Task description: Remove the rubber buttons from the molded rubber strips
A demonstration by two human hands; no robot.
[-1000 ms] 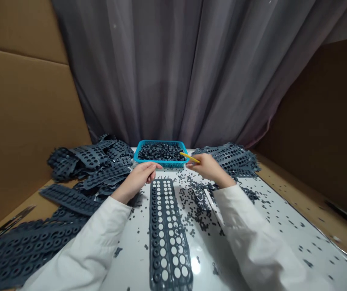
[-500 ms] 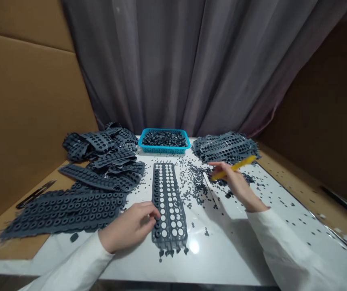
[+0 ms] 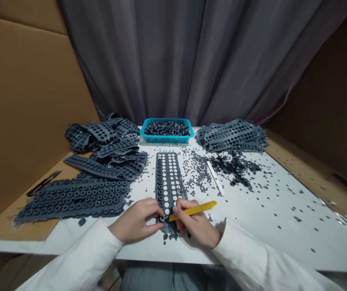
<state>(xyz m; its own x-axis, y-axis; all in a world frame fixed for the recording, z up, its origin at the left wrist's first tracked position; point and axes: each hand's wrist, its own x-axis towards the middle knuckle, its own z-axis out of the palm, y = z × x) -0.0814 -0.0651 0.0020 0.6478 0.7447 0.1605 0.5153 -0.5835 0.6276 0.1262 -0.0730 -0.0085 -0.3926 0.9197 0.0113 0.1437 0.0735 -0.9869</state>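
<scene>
A dark grey rubber sheet (image 3: 170, 173) lies lengthwise in front of me. Rows of round holes show white through it, and black rings still line its left column. At its near left corner, my left hand (image 3: 138, 220) pinches the sheet by a ring, thumb and forefinger curled in. My right hand (image 3: 198, 226) grips a slim yellow pen-like tool (image 3: 199, 208). The tool's tip meets the sheet close beside my left fingertips; the exact contact is too small to make out.
Ringed rubber sheets (image 3: 73, 198) are heaped on the left, near black scissors-like tool (image 3: 43, 182). A blue basket (image 3: 167, 139) of small black pieces stands at the back. Holed sheets (image 3: 232, 135), loose black bits (image 3: 235, 167) and a white strip (image 3: 215, 178) lie right.
My right hand has come from the scattered bits on the right to the sheet's near end, bringing the yellow tool. My left hand stays at the sheet's left edge. The view has tilted slightly down.
</scene>
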